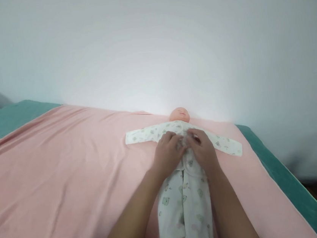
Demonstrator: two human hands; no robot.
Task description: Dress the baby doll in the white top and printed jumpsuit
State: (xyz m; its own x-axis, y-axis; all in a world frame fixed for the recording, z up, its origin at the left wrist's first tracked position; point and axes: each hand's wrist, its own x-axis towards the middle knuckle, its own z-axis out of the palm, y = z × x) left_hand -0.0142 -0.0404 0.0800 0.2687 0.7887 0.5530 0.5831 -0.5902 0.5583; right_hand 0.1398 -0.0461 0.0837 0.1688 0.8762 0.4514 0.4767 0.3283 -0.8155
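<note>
A baby doll [179, 114] lies on its back with its head toward the wall. It wears a white long-sleeved top [143, 134] with small green prints, its sleeves spread to both sides, and matching trousers [171, 205]. One foot of the doll shows at the bottom edge. Over the doll's chest, my left hand [169, 150] pinches the front of the top from the left. Close beside it, my right hand [201, 144] has its fingers closed on the same cloth from the right. The bit of cloth between the fingertips is blurred.
A pink sheet [67, 175] with soft wrinkles spreads under the doll. Green bedding [12, 116] shows at the far left and along the right edge. A pale wall [150, 43] stands behind the doll's head. Something dark is at the lower right.
</note>
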